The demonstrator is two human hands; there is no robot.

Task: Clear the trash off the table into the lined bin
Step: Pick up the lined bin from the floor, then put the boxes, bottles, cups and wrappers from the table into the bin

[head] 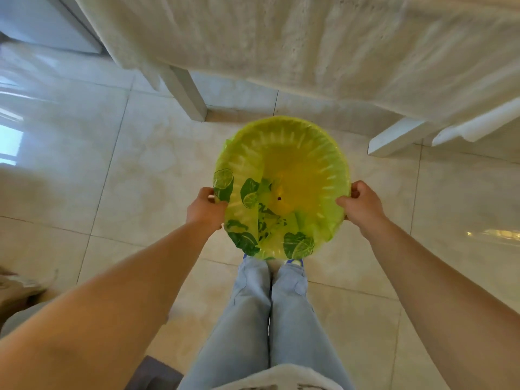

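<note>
The bin liner (295,175) is thin, glossy, see-through yellow-green plastic printed with dark green leaves and lime slices, crinkled into fine folds at the rim. The tablecloth (309,38) is matt, cream, coarse-textured cloth. The floor tiles (84,164) are polished and mirror-glossy. The trousers (253,319) are pale matt denim.

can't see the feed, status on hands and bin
Left hand and right hand grip lined bin rim. No trash visible inside. Table just ahead.

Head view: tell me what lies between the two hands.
The head view shows the bin with its yellow-green, leaf-printed liner between them; the left hand and right hand grip opposite sides of its rim.
</note>
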